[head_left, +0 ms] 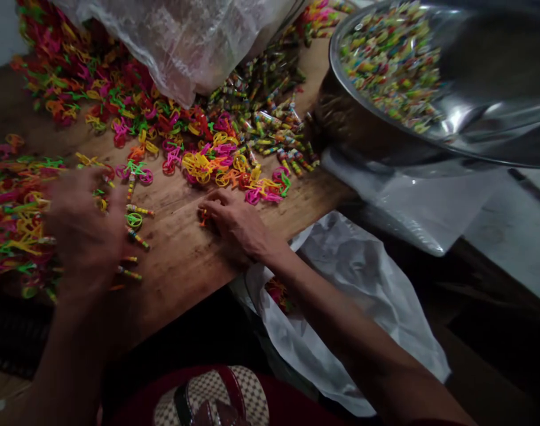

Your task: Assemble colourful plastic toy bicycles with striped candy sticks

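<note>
One metal basin (358, 127) at two o'clock, one white sack (353, 254) at four. Right hand (236, 220): bent fingers pinching small orange piece (203, 223). Left hand (86, 225) blurred; finger spread unclear.

Left hand (86, 219): a blur from here, over a heap of bright plastic pieces (12, 213).
Right hand (234, 219): low at the wooden table (185, 254), fingers bent over a small orange piece (202, 219), grip unclear.
Beyond the right hand: loose trinkets (203, 168), then striped tubes (274, 133).
Metal bowl (352, 92): farther right of that hand, part-filled.
White bag (362, 266): below the right forearm (332, 302).
</note>
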`<control>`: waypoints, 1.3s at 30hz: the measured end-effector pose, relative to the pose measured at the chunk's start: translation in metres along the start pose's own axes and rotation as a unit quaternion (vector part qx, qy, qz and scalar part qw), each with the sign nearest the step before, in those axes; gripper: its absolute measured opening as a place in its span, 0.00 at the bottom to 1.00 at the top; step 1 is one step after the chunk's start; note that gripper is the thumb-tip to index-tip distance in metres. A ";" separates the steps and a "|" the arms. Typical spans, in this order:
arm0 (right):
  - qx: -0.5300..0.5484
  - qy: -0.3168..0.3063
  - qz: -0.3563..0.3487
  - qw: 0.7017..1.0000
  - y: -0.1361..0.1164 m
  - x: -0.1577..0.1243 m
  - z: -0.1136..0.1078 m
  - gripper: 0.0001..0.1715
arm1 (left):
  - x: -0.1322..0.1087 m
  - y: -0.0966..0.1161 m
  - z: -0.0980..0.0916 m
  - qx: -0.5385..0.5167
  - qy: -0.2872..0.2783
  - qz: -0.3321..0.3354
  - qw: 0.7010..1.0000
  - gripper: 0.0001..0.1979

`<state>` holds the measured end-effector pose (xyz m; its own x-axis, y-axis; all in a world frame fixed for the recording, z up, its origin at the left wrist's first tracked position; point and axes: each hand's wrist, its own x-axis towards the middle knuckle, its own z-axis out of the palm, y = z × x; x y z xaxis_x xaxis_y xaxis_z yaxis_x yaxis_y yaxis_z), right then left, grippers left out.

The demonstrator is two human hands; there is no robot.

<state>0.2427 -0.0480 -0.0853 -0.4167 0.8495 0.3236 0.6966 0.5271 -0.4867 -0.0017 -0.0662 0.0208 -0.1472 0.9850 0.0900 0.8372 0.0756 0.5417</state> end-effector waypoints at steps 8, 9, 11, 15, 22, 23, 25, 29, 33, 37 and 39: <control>0.023 0.007 0.055 0.998 0.002 -0.015 -0.011 0.12 | 0.006 0.046 0.094 -0.087 -0.176 0.164 0.967 0.22; -0.002 -0.006 0.075 0.997 0.000 -0.015 -0.012 0.12 | 0.007 0.047 0.097 -0.071 -0.174 0.176 0.966 0.22; -0.028 -0.014 0.097 0.995 0.000 -0.018 -0.016 0.14 | 0.011 0.048 0.100 -0.039 -0.172 0.186 0.967 0.22; -0.055 0.098 0.126 0.986 0.021 -0.030 -0.041 0.16 | 0.032 0.048 0.087 0.002 -0.079 0.139 0.987 0.20; -0.182 0.190 0.237 0.935 0.082 -0.023 -0.070 0.14 | 0.094 0.042 0.077 0.141 0.012 0.030 0.989 0.15; -0.194 0.185 0.260 0.928 0.086 -0.017 -0.071 0.14 | 0.100 0.041 0.081 0.155 -0.006 0.029 0.987 0.15; -0.212 0.161 0.302 0.916 0.090 -0.004 -0.071 0.14 | 0.110 0.039 0.091 0.175 -0.021 0.026 0.984 0.16; -0.229 0.088 0.354 0.903 0.091 0.017 -0.070 0.16 | 0.118 0.033 0.101 0.176 -0.033 0.028 0.983 0.16; -0.231 0.051 0.400 0.886 0.093 0.027 -0.067 0.18 | 0.112 0.023 0.089 0.158 -0.039 0.027 0.986 0.14; -0.244 0.100 0.369 0.891 0.092 0.027 -0.070 0.14 | 0.102 0.019 0.072 0.085 0.021 0.012 0.996 0.13; -0.219 0.155 0.317 0.910 0.079 0.028 -0.072 0.12 | 0.097 0.022 0.066 0.003 0.037 0.004 0.999 0.13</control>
<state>0.3286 0.0160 -0.0563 0.2881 0.8966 0.3364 0.9335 -0.1846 -0.3075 0.0373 0.0410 -0.0142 -0.1795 0.9712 0.1565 0.8413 0.0691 0.5362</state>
